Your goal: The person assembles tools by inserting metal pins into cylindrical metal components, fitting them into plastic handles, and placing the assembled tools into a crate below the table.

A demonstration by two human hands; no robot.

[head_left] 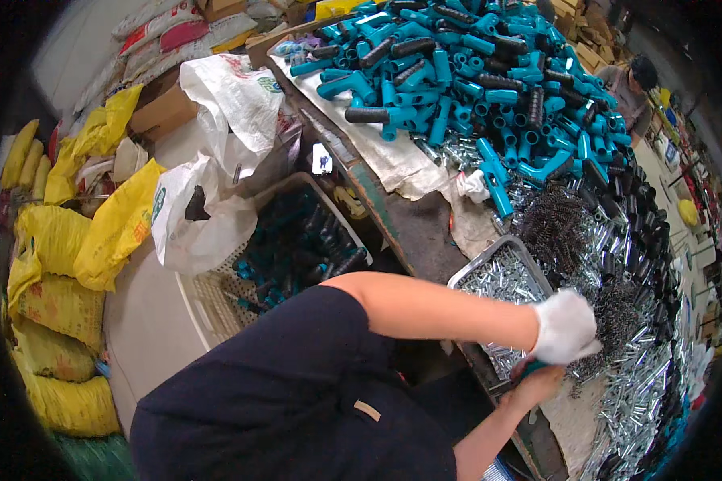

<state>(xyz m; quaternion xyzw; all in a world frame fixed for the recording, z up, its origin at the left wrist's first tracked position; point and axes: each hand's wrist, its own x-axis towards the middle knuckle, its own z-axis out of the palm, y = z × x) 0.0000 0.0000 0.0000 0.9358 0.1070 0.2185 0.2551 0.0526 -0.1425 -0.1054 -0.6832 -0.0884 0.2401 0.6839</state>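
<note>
My left hand [565, 327], in a white glove, is over the table beside a grey tray [541, 276] of small metal pins [497, 276]. Its fingers are curled, and what they hold is hidden. Just below it my bare right hand [541, 386] is closed round a teal plastic part [528, 369], mostly covered by the two hands. Dark coiled springs [610, 321] lie close beyond the glove. Loose silvery metal pins [618, 413] are spread to the right of my hands.
A big heap of teal and black angled plastic handles [457, 80] covers the table's far end. Left of the table edge [369, 188] stands a plastic crate [208, 309] of similar parts, with white bags [233, 104] behind. Yellow sacks [60, 313] line the left. Another person [630, 92] is at far right.
</note>
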